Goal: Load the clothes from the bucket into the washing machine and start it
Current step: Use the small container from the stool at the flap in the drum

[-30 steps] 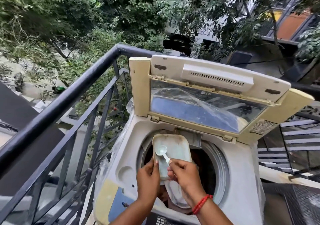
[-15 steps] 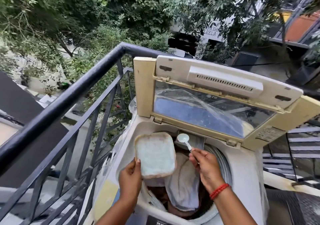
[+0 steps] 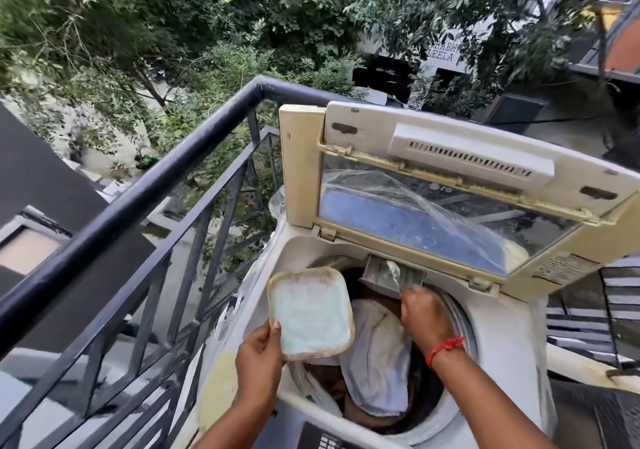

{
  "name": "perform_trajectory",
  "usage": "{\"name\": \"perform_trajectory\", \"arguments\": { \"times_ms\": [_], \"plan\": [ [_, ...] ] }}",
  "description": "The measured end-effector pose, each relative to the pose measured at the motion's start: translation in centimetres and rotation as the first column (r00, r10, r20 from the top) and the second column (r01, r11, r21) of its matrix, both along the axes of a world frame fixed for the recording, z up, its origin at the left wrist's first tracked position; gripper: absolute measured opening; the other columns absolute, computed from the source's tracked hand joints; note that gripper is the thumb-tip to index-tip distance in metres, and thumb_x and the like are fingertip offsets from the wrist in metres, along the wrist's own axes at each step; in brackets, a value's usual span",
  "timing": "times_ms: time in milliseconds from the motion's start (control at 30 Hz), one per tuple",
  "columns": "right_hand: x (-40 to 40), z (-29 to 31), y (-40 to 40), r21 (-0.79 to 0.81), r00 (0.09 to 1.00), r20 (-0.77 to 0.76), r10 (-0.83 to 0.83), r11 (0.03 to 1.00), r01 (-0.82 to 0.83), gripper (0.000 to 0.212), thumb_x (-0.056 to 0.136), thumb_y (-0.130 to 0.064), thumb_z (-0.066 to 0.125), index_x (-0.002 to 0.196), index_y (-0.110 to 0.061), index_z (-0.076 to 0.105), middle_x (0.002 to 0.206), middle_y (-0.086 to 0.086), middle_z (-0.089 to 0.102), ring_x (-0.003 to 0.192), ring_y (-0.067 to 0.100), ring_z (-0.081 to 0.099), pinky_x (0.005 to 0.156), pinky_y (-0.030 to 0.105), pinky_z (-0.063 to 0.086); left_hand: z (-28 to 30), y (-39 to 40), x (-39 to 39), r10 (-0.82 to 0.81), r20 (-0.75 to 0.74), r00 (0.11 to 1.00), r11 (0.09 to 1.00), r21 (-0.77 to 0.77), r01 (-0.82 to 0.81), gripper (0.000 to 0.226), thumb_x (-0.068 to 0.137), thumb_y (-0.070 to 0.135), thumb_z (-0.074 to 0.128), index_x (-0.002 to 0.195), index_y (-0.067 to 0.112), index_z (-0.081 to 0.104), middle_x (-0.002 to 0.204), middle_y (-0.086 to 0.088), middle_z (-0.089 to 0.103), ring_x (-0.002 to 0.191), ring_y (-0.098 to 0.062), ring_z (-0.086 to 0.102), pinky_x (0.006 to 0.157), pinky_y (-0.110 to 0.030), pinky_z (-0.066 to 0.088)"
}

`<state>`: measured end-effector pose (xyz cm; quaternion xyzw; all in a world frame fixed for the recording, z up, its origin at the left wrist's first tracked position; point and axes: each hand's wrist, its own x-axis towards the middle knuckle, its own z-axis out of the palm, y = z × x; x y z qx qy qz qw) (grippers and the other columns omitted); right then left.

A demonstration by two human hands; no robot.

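Both hands were busy: the left hand (image 3: 259,362) pinched a tub (image 3: 310,313), the right hand (image 3: 420,313) gripped a spoon (image 3: 394,272) tipped into the washing machine (image 3: 498,337) drawer (image 3: 381,275). Clothes (image 3: 377,355) filled the drum. A jolt might have spilled powder outside. The lid (image 3: 450,185) read LG; a far wall, "LEELA".

The top-loading washing machine (image 3: 512,331) stands lid-up, pale and brown clothes (image 3: 377,362) heaped in its drum.
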<state>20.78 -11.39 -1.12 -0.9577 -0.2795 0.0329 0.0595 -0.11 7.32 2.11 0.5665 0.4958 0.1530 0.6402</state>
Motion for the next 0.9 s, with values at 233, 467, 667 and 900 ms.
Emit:
{"name": "perform_trajectory", "arguments": {
  "times_ms": [233,467,667,900],
  "plan": [
    [0.3,0.5,-0.1,0.024,0.998,0.038,0.044,0.999,-0.045,0.02,0.05,0.013,0.06,0.058,-0.006,0.063,0.054,0.012,0.056,0.039,0.031,0.057,0.033,0.024,0.04,-1.2,-0.3,0.3,-0.035,-0.025,0.999,0.999,0.008,0.035,0.026,0.096,0.027,0.058,0.081,0.04,0.074,0.093,-0.007,0.074,0.084,-0.026,0.072,0.076,-0.056,0.058],
    [-4.0,3.1,-1.2,0.447,0.99,0.139,-0.032,0.894,-0.034,0.023,0.068,0.006,0.076,0.087,-0.007,0.076,0.071,0.007,0.067,0.056,0.021,0.065,0.059,0.021,0.047,-1.3,-2.4,1.2,-0.199,-0.071,0.977,0.98,-0.001,0.199,0.027,0.097,0.032,0.056,0.077,0.028,0.074,0.074,0.001,0.075,0.077,-0.022,0.072,0.075,-0.05,0.059],
    [-9.1,2.6,-2.7,0.17,0.91,0.311,0.274,0.926,-0.336,0.043,0.071,0.001,0.061,0.111,-0.011,0.07,0.07,-0.001,0.056,0.064,0.016,0.058,0.062,0.027,0.055,0.1,-5.6,4.0,-0.3,0.013,0.954,0.952,-0.063,0.3,0.018,0.097,0.025,0.057,0.1,0.02,0.075,0.088,0.001,0.077,0.083,-0.018,0.072,0.077,-0.043,0.06],
    [-9.6,2.5,-8.7,0.288,0.974,0.222,0.041,0.952,-0.105,0.035,0.077,-0.01,0.071,0.111,-0.022,0.071,0.079,-0.001,0.06,0.08,0.019,0.055,0.065,0.031,0.051,-0.6,-10.3,6.4,-0.517,0.014,0.856,0.856,-0.004,0.517,0.05,0.075,0.062,0.057,0.084,0.015,0.073,0.079,-0.012,0.074,0.08,-0.03,0.072,0.076,-0.052,0.058]
  ]
}}
